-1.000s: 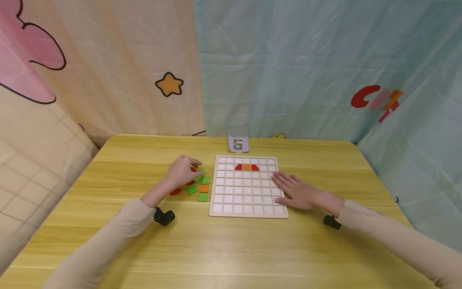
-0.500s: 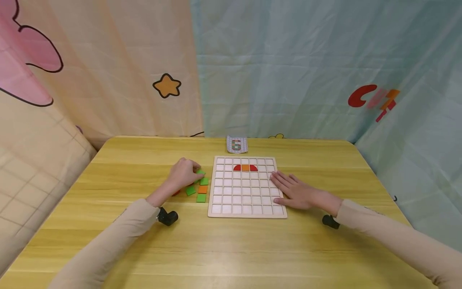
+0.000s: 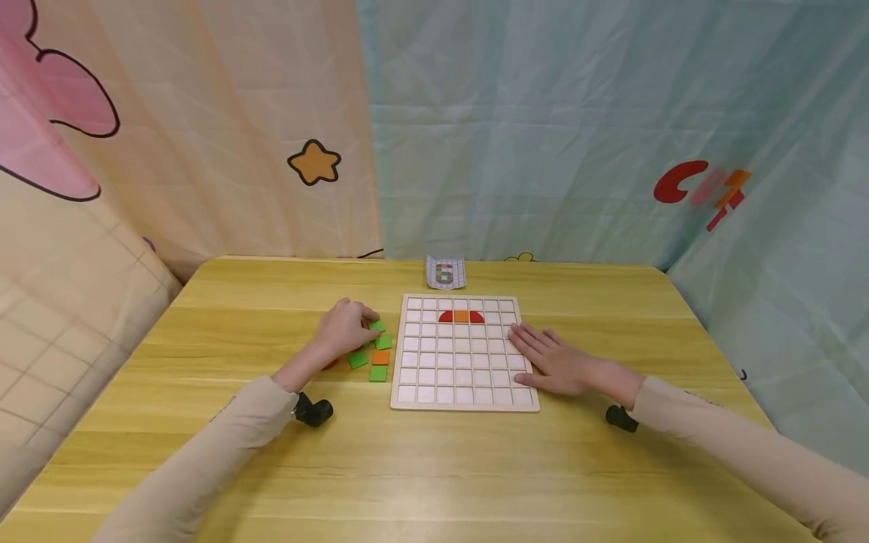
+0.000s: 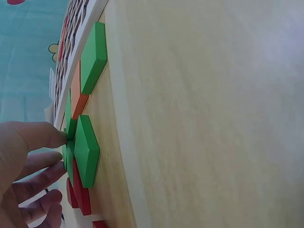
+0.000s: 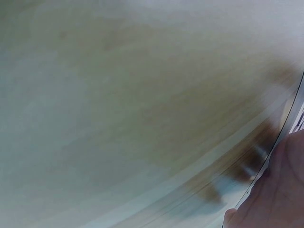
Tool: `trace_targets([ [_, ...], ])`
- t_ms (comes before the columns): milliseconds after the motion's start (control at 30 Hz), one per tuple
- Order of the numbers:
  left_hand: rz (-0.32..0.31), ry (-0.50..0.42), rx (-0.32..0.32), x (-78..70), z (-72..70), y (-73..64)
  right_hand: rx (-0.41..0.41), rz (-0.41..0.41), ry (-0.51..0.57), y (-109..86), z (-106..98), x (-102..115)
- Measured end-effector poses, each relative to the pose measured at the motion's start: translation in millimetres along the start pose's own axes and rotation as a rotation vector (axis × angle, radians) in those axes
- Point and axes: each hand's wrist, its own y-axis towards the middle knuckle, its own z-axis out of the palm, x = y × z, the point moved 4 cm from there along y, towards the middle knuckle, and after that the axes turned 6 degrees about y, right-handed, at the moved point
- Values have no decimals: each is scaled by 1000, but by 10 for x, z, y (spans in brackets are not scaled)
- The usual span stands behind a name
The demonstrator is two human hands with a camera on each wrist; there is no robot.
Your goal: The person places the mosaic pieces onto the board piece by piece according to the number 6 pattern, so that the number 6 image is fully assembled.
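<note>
At the left of the grid board (image 3: 468,403), my left hand (image 3: 342,328) reaches over a loose group of tiles. Its thumb and fingertips pinch a green square tile (image 3: 376,326), partly hidden behind the fingers. Close by lie other green tiles (image 4: 86,152) and an orange square tile (image 3: 381,357); red tiles (image 4: 81,194) sit under and beside the hand. My right hand (image 3: 560,364) rests flat with straight fingers on the board's right edge. In the board's second row are an orange square (image 3: 462,317) and a red rounded tile (image 3: 445,317) and another on either side.
A small printed card (image 3: 445,273) with a coloured figure on a grid lies behind the board. Wood-grain tabletop (image 3: 434,475) surrounds everything, and patterned curtains (image 3: 543,136) hang along its far edge. Black wrist devices (image 3: 314,411) are strapped on both arms.
My left hand has moved slightly right and now covers the red tiles that showed near it. The green tile at its fingertips has shifted a little. My right hand stays on the board.
</note>
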Motion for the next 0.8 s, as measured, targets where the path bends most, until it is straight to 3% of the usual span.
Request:
trace_targets([
  [400, -44, 14, 20, 32, -30, -11, 30, 18, -8, -9, -49, 42],
  [800, -19, -14, -16, 29, -19, -23, 11, -4, 16, -26, -38, 44],
])
